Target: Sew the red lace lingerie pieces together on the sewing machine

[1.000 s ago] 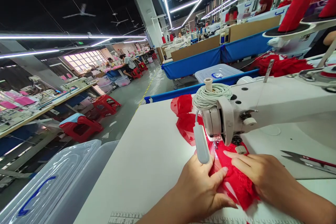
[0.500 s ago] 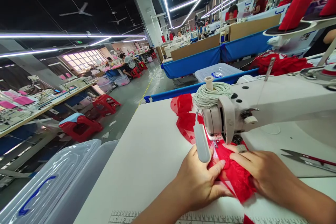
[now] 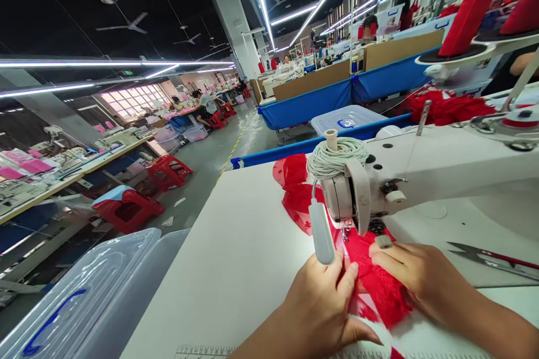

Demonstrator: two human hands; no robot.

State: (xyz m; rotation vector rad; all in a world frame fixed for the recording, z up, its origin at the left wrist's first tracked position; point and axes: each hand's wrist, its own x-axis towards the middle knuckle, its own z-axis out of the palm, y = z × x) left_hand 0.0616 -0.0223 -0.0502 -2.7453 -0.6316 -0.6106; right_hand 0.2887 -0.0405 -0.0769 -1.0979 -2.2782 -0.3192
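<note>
Red lace fabric (image 3: pixel 385 291) lies under the needle area of a white sewing machine (image 3: pixel 421 165), with its ruffled end towards me. My left hand (image 3: pixel 318 303) rests on the fabric's left edge below the presser foot (image 3: pixel 345 234), fingers pressed on it and thumb stretched away to the right. On the other side my right hand (image 3: pixel 416 272) grips the lace with bent fingers; some fingertips are hidden behind the cloth. A grey lamp (image 3: pixel 322 233) hangs just above my left fingers. Sheer red pieces (image 3: pixel 295 196) spread out behind the machine head.
Thread snips (image 3: pixel 492 258) lie right of my right hand. A printed ruler (image 3: pixel 202 349) runs along the near table edge. Red thread cones (image 3: pixel 469 22) stand at upper right. A lidded plastic bin (image 3: pixel 80 291) is left of the table, with red stools (image 3: pixel 128 210) beyond.
My left thumb has swung out from the fabric's edge towards the lower right. My right fingers have drawn back slightly from the presser foot. The view has shifted a little.
</note>
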